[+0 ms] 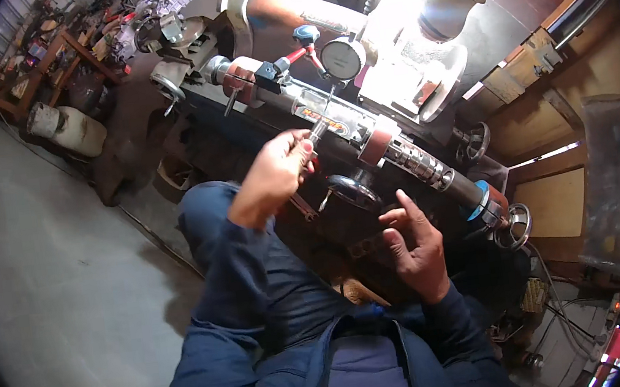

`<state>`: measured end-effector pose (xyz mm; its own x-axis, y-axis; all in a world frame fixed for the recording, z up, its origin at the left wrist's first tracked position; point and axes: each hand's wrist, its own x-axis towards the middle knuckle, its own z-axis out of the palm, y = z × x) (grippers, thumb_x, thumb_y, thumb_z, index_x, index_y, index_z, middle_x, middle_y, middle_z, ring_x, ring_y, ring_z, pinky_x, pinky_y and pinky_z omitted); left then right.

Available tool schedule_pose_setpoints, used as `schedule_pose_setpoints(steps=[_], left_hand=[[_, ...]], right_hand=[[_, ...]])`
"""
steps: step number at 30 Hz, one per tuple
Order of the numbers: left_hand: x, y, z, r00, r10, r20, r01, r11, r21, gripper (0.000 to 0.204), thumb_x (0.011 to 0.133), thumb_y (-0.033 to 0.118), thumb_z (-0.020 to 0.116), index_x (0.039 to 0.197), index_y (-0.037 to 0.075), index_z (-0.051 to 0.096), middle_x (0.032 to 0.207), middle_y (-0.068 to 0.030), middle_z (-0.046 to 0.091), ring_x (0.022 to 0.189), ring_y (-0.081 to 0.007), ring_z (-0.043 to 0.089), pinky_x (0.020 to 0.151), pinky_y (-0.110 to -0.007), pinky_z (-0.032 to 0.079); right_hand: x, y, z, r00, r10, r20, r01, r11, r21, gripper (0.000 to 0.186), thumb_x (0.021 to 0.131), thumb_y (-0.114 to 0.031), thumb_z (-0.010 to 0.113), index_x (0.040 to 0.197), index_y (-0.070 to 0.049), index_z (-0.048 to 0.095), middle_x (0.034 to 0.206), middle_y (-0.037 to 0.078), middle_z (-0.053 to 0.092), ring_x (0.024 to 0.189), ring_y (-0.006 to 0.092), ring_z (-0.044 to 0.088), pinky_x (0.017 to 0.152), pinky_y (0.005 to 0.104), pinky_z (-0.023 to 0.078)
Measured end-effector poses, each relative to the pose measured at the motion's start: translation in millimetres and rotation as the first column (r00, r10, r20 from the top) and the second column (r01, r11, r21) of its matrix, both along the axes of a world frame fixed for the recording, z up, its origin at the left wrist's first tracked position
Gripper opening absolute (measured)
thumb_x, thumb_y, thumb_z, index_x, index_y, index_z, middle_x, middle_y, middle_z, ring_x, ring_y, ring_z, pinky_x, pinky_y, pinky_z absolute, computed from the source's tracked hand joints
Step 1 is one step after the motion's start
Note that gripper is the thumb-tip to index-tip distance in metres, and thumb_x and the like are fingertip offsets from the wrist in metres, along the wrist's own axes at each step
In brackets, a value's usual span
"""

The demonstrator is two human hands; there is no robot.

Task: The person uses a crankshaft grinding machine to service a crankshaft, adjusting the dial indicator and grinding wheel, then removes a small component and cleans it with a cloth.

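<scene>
Smooth grey floor (68, 282) spread wide along left. Metal machine (377, 145) ran diagonally, cylindrical parts lining near edge. Right hand (417, 251) hung with grip open, fingers half curled, gap separating it from rounded chrome handwheel (355, 190). Left hand (275, 171) stood at machine's near edge. Disc-faced dial gauge (343, 58) sat above. Small shiny metal cylinder (317, 131): tilted, pinched in left grip; gauge contact unclear.

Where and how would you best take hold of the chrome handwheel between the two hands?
Likely by its slim handle, coming from the near side: it juts nearward from the left edge of the handwheel and looks narrow enough to grasp.
</scene>
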<state>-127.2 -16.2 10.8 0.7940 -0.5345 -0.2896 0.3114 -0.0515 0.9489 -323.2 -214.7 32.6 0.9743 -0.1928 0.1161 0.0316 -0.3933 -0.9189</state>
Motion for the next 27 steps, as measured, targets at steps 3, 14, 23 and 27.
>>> schedule_pose_setpoints(steps=[3,14,23,27], left_hand=[[24.0,1.0,-5.2,0.999,-0.024,0.041,0.024,1.0,0.01,0.028,0.101,0.018,0.058,0.124,0.002,0.057,0.09,0.0007,0.063,0.078,-0.0063,0.056,0.068,-0.021,0.046],[32.9,-32.3,-49.7,0.944,0.23,-0.236,-0.301,0.894,-0.332,0.032,0.094,0.012,0.069,0.122,0.002,0.06,0.095,0.0,0.066,0.081,-0.0064,0.06,0.075,-0.021,0.05],[32.0,-54.1,-56.8,0.921,0.279,-0.273,-0.371,0.843,-0.389,0.017,0.092,0.013,0.071,0.107,0.007,0.066,0.096,0.0023,0.067,0.079,-0.0057,0.06,0.069,-0.021,0.05],[26.9,-65.9,-47.8,0.893,0.369,-0.259,-0.439,0.841,-0.315,0.013,0.094,0.007,0.066,0.107,0.008,0.066,0.094,0.0022,0.067,0.076,-0.0065,0.06,0.07,-0.023,0.053]], right_hand=[[-9.1,-10.4,-16.3,0.998,-0.065,-0.024,0.064,0.998,-0.022,0.053,0.094,-0.011,0.066,0.142,0.0,0.047,0.101,0.012,0.069,0.09,0.0191,0.067,0.082,0.0318,0.053],[-22.0,-7.6,-29.3,0.986,-0.093,-0.137,0.091,0.996,-0.021,0.052,0.093,-0.01,0.066,0.141,-0.001,0.048,0.1,0.011,0.07,0.091,0.0193,0.068,0.086,0.0328,0.053],[-12.7,4.8,-32.6,0.988,0.023,-0.153,-0.032,0.998,-0.062,0.052,0.092,-0.009,0.067,0.14,-0.001,0.05,0.099,0.014,0.07,0.09,0.0213,0.069,0.084,0.0328,0.053],[-3.6,12.3,-28.2,0.986,0.101,-0.135,-0.114,0.989,-0.093,0.051,0.09,-0.006,0.069,0.138,-0.001,0.052,0.096,0.014,0.069,0.086,0.0246,0.069,0.08,0.0327,0.054]])
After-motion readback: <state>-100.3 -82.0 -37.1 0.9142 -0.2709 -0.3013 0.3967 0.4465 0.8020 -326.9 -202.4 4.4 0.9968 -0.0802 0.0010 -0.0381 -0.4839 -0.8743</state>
